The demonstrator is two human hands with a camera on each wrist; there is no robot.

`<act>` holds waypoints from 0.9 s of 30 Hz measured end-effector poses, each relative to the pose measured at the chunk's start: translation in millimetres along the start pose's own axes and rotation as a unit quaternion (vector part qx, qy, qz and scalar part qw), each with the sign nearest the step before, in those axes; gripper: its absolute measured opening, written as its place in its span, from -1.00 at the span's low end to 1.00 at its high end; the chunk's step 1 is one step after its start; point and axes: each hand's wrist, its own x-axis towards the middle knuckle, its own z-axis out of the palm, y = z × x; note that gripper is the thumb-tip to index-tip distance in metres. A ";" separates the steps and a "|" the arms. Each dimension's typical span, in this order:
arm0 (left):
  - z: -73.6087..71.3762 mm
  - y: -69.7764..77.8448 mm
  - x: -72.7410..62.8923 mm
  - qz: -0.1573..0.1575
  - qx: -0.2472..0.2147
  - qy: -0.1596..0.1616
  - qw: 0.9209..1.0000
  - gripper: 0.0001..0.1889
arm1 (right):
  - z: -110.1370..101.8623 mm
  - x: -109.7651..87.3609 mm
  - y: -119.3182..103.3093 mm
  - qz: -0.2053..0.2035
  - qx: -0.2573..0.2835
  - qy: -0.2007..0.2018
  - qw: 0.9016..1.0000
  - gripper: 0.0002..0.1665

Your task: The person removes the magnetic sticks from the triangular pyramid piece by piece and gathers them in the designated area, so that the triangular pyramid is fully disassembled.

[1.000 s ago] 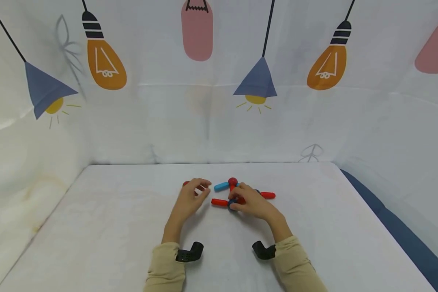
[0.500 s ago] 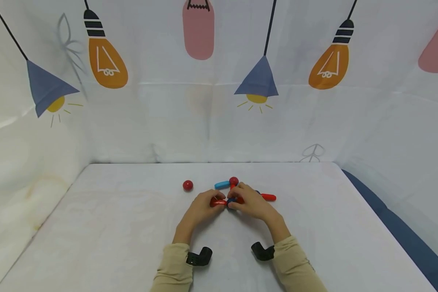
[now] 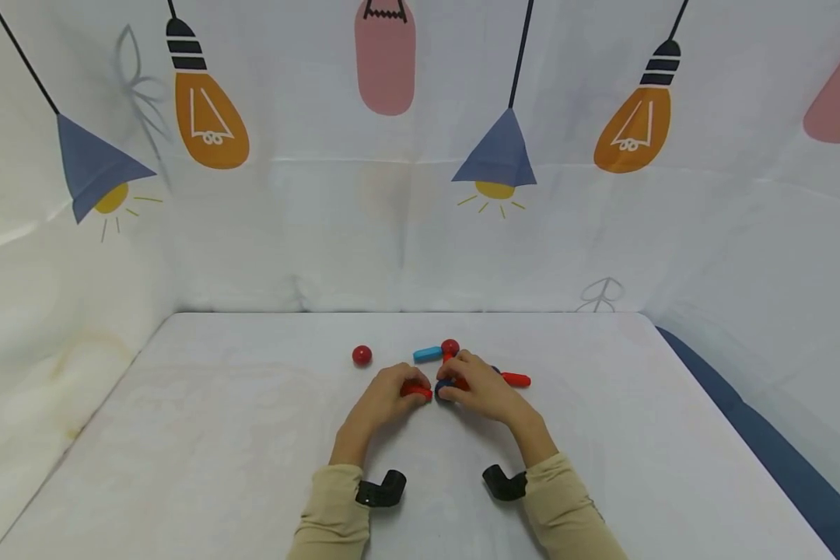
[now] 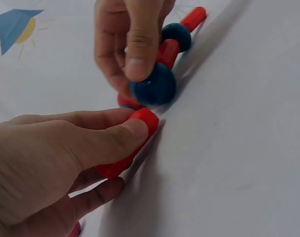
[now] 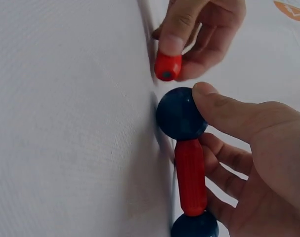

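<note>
My left hand [image 3: 383,395] pinches a red rod [image 4: 148,120] between thumb and fingers, its small grey end facing the blue ball. A narrow gap separates that rod from a dark blue ball [image 5: 179,116], which my right hand [image 3: 488,389] holds with the thumb on it. Joined to this ball is another red rod [image 5: 191,177], leading to a second dark blue ball [image 5: 195,227]. Beyond it, a further red rod [image 3: 516,379] points to the right. My right hand partly hides this chain in the head view.
A loose red ball [image 3: 362,356] lies on the white table [image 3: 217,435], behind my left hand. Just behind the right hand are a light blue rod [image 3: 428,354] and another red ball [image 3: 450,347]. Printed white fabric [image 3: 308,233] hangs along the back.
My left hand has come right and forward from beside the loose red ball to grip the red rod. That rod, earlier against the blue ball, now stands slightly apart. The right hand stays put.
</note>
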 end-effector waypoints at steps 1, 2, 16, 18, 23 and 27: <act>-1.5 -0.7 -0.6 -0.007 0.001 -0.001 1.000 -0.83 | 0.0 0.0 0.9 0.002 0.000 0.001 1.000 -0.75; -3.1 -1.8 -1.4 -0.015 0.001 0.001 1.000 -0.83 | 0.1 0.1 1.7 0.007 -0.001 0.002 1.000 -0.75; -21.8 -20.9 -14.9 -0.102 -0.004 0.060 0.993 -0.82 | -4.3 -1.9 5.6 0.036 0.007 -0.002 0.999 -0.75; -26.0 -23.6 -17.7 -0.111 -0.003 0.070 0.991 -0.81 | -4.6 -2.1 5.5 0.036 0.009 -0.003 0.999 -0.74; -38.6 -31.2 -26.6 -0.135 -0.002 0.083 0.987 -0.77 | -5.6 -3.0 6.4 0.032 0.015 -0.011 0.999 -0.74; -46.1 -39.6 -31.0 -0.142 0.005 0.090 0.986 -0.77 | -7.4 -4.1 7.2 0.030 0.019 -0.023 0.999 -0.74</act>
